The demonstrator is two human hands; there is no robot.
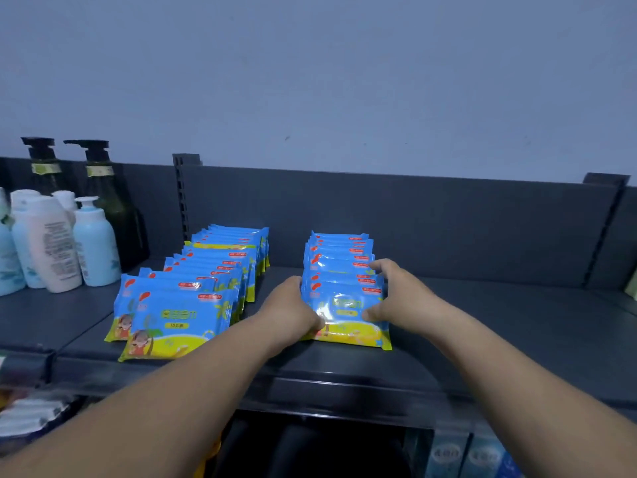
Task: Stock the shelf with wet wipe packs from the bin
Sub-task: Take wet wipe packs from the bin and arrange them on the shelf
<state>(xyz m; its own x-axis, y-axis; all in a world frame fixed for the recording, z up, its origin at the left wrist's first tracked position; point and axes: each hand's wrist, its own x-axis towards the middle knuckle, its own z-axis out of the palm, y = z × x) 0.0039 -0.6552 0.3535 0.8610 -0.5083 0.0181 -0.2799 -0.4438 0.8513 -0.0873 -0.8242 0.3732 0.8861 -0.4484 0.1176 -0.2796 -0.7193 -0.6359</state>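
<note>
While both arms reach forward over the front edge of the shelf (482, 326), the left hand (293, 307) and the right hand (401, 291) meet at the right row (339, 257) of wet wipe packs. This row stands about in the middle of the shelf and runs from near the front edge toward the back panel (431, 219). Its packs stand nearly upright, one behind the other, leaning a little backward.

The left hand grips the left side of the front packs (348, 319). Its fingers curl around that side and its thumb lies on the blue and yellow face of the nearest pack. The right hand grips the right side of the same packs, with its fingers bent over the upper right corner and its thumb pressing on the face. The front packs are held between the two hands, and their lower edge touches the shelf.

Just to the left, apart from this row, the left row (206, 281) of the same packs also runs from the front edge toward the back panel. It is longer and a little uneven.

On the next shelf section to the left stand pale bottles (51, 243), and behind them two dark pump bottles (100, 188) stand near the back panel. Under the shelf, at the lower right, some blue boxes (482, 457) show partly.
</note>
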